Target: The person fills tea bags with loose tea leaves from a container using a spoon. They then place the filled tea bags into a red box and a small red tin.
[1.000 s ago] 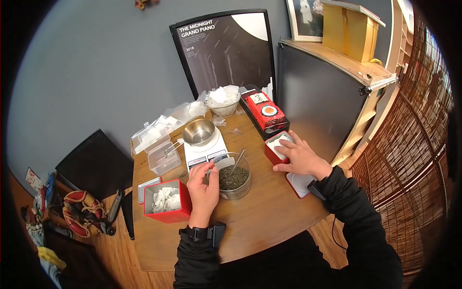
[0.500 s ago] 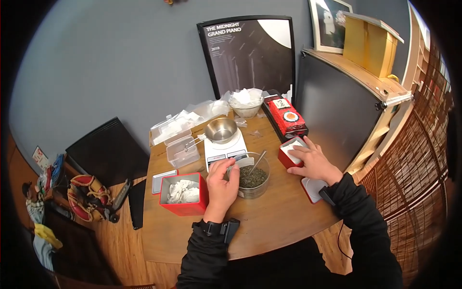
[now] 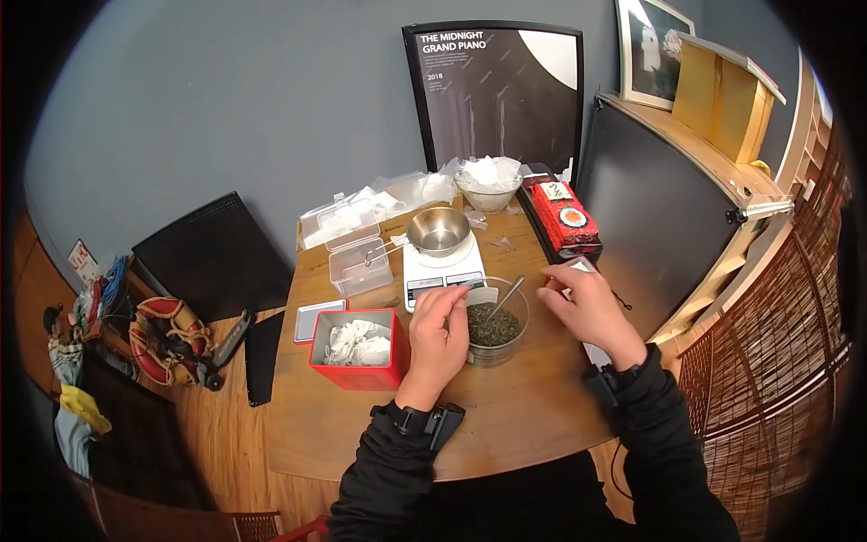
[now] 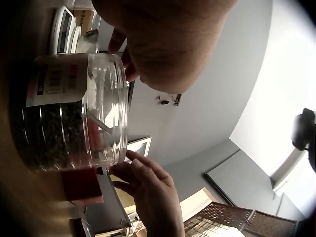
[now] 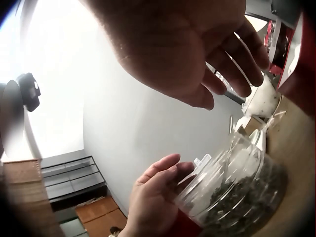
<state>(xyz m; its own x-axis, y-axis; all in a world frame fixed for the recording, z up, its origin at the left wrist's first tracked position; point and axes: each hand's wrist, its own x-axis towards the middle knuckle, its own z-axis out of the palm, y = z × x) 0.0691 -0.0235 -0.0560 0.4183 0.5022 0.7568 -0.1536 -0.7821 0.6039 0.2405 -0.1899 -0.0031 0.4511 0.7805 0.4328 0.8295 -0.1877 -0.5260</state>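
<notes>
Over the left rim of a clear jar of dried leaves (image 3: 495, 332), my left hand (image 3: 438, 339) pinches a small translucent white bag (image 3: 481, 295); its edge shows beyond the fingers in the right wrist view (image 5: 202, 163). A spoon (image 3: 508, 296) leans in the jar. My right hand (image 3: 591, 312), fingers loosely bent and apart, hovers right of the jar with nothing seen in it, partly hiding a red tin (image 5: 301, 74). Left of my left hand stands an open red tin (image 3: 357, 375) holding several white packets (image 3: 357, 343).
Behind the jar, a steel pan (image 3: 438, 232) sits on a white scale (image 3: 442, 271). Farther back are a clear box (image 3: 359, 266), a glass bowl of white bags (image 3: 489, 185) and a red package (image 3: 567, 217). A tin lid (image 3: 320, 321) lies at left.
My right hand has lifted off the right-hand red tin and moved left toward the jar. My left hand stays by the jar with the bag. The head view has shifted.
</notes>
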